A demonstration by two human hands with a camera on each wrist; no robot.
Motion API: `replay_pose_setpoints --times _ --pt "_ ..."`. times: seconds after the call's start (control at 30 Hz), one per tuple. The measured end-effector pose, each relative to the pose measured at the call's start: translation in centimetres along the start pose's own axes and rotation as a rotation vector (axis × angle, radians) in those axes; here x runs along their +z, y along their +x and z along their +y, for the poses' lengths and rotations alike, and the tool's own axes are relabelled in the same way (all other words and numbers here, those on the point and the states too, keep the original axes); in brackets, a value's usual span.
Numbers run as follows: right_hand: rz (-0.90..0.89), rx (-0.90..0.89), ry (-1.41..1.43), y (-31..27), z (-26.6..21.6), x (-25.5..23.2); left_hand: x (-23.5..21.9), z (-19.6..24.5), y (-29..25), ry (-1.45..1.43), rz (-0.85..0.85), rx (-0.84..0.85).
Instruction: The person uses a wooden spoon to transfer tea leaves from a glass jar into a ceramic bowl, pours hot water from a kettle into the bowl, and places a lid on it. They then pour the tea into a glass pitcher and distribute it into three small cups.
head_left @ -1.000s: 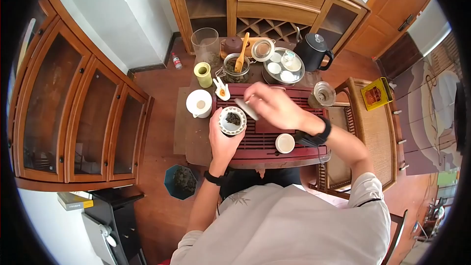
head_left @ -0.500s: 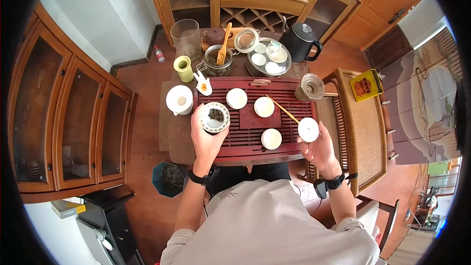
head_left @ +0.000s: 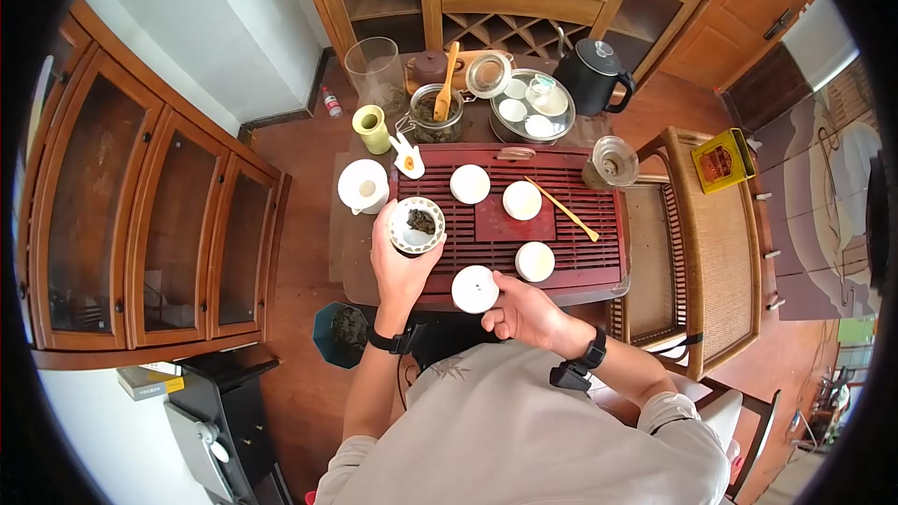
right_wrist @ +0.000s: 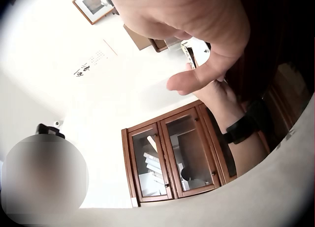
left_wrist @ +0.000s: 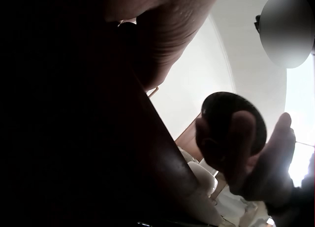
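Note:
My left hand (head_left: 400, 269) grips a white tea bowl (head_left: 401, 239) with a patterned rim, over the tray's left part. Dark wet tea leaves (head_left: 421, 221) lie inside it. In my right hand (head_left: 530, 315), thumb and fingers hold a round white lid (head_left: 475, 289) by its edge, with a few dark specks on its face. The lid is just right of the bowl and lower, at the tray's front edge. From the left wrist view the lid (left_wrist: 216, 104) appears as a dark disc behind the fingers. The right wrist view hides the lid.
Three white cups, one nearest the lid (head_left: 535, 262), stand on the slatted red tea tray (head_left: 599, 257) beside a thin wooden stick (head_left: 561, 209). A white pitcher (head_left: 363, 189) is left of the tray. Behind stand a tea jar (head_left: 438, 126) and black kettle (head_left: 596, 84).
My right hand with the lid went from beside the bowl out to the tray's right, then back left to the front edge. My left hand keeps holding the bowl.

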State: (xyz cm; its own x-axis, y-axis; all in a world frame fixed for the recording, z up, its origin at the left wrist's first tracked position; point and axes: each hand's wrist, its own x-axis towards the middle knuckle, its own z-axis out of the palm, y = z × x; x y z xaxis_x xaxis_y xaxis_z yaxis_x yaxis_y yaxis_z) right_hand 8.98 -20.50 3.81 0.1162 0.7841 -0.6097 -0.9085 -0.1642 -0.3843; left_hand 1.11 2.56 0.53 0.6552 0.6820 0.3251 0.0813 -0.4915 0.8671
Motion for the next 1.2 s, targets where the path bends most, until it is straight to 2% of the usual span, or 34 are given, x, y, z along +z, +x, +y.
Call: replay_pose_setpoints --times 0.17,0.23,0.37,0.6,0.67,0.73,0.8,0.9,0.93,0.97,1.0,1.03,1.07,1.1,1.13,1.17,1.2 --pt "0.074 -0.053 0.079 1.2 0.3 -0.3 0.2 -0.6 -0.4 -0.028 0.024 -0.008" --pt "0.099 -0.134 0.011 1.3 0.5 -0.4 0.3 -0.7 -0.4 -0.015 0.021 0.018" --pt "0.180 -0.136 -0.114 0.5 0.6 0.2 0.2 -0.8 -0.5 -0.035 0.018 -0.008" --pt "0.222 -0.132 -0.301 -4.9 0.6 2.1 0.3 -0.9 -0.6 -0.102 0.009 -0.071" --pt "0.278 -0.158 -0.479 -6.9 0.3 3.7 0.3 -0.8 -0.7 -0.111 0.007 -0.087" --pt "0.320 -0.236 -0.530 -8.3 -0.5 4.8 0.3 -0.9 -0.6 -0.107 0.007 -0.087" --pt "0.247 -0.384 -0.900 -9.4 -2.8 4.6 0.5 -0.9 -0.3 -0.100 0.020 -0.076" --pt "0.426 -0.698 -1.139 -8.6 -10.2 7.2 0.6 -0.5 -0.2 -0.101 0.018 -0.069" --pt "0.447 -0.838 -1.189 -7.3 -13.0 7.7 0.7 -0.3 0.0 -0.113 0.010 -0.073" --pt "0.479 -0.854 -1.189 -6.0 -15.9 8.8 1.0 -0.8 0.0 -0.178 0.016 -0.072" --pt "0.513 -0.989 -1.338 -4.0 -18.7 9.1 1.0 -0.8 0.0 -0.175 0.017 -0.064" --pt "0.460 -1.046 -1.420 -2.3 -21.4 9.7 1.0 -0.7 0.0 -0.139 0.014 -0.039" --pt "0.429 -1.199 -1.563 0.6 -24.2 9.2 1.0 -0.7 0.0 -0.102 0.012 -0.015" --pt "0.461 -1.125 -1.612 3.3 -26.7 9.6 0.9 -0.7 0.1 -0.117 0.005 -0.023" --pt "0.481 -1.214 -1.752 6.4 -29.0 9.2 1.0 -0.6 0.1 -0.114 0.008 -0.018" --pt "0.568 -1.145 -1.876 8.7 -30.6 10.0 1.0 -0.6 0.1 -0.116 0.002 -0.038" --pt "0.569 -1.152 -1.871 10.5 -31.4 10.5 1.0 -0.6 0.2 -0.118 -0.006 -0.057"
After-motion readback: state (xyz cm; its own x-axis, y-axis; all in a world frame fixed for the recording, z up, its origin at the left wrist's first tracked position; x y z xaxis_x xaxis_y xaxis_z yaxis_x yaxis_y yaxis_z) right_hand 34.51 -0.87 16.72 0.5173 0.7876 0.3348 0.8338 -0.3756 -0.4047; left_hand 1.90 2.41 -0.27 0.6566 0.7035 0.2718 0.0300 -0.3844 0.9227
